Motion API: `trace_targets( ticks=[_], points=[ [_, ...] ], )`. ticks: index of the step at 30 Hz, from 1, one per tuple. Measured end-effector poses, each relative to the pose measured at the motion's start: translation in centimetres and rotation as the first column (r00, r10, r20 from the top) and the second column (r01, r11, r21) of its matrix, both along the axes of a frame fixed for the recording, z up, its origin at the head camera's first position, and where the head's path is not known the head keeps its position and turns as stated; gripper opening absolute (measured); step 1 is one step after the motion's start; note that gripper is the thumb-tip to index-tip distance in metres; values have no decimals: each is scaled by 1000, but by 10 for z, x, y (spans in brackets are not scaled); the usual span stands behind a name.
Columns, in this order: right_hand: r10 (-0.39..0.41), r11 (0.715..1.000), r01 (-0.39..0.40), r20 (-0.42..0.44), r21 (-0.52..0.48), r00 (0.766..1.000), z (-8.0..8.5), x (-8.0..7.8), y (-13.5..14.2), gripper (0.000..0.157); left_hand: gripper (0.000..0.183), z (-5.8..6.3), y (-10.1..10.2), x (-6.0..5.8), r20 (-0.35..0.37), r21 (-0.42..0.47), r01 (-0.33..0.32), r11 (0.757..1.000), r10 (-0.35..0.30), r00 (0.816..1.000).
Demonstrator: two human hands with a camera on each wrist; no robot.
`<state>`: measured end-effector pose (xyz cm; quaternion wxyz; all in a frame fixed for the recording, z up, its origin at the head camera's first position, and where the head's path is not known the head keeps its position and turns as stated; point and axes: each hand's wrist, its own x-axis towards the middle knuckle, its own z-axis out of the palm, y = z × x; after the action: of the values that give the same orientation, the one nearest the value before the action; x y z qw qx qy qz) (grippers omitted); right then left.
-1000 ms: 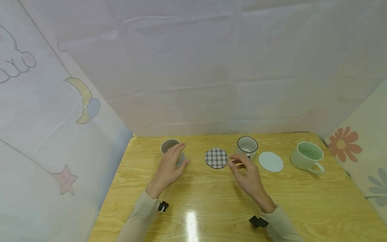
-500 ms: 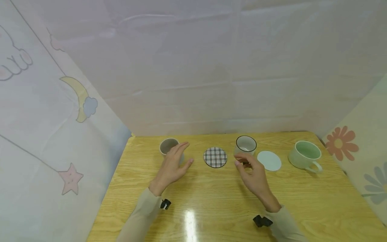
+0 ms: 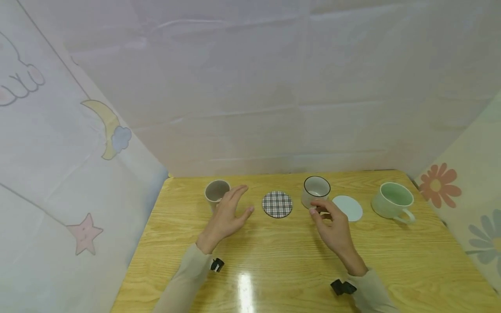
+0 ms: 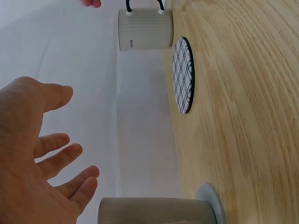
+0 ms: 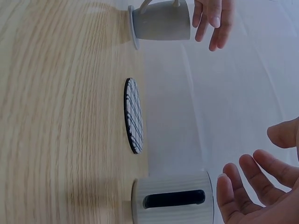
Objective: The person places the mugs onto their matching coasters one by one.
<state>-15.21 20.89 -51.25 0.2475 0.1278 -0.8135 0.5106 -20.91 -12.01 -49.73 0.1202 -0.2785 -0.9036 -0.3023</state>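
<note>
While left hand hovers near grey cup, grip wide, right hand curves near black-rimmed mug, grip narrower.

A small dark mark stands near the rim of an off-white, finely ribbed, cylindrical, black-handled mug, as seen from my left wrist, but it is too small and blurred for me to read. Across the views from my head and both my wrists, I can make out no legible word, label, brand, number or sign on any surface around me.
</note>
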Motion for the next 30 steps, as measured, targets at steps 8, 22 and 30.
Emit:
trace_targets(
  ticks=[8,22,30],
  points=[
    [-17,1000,17,19,-3,1000,-6,-2,7,27,66,-1,6,-1,-26,-7,21,1000,-21,999],
    [-58,998,58,50,2,997,-9,-1,17,26,67,-7,13,-5,5,-65,3,998,-2,1000],
    [-101,995,101,117,13,988,-11,-2,23,26,67,-11,16,-8,24,-80,5,997,-3,1000]
  ],
)
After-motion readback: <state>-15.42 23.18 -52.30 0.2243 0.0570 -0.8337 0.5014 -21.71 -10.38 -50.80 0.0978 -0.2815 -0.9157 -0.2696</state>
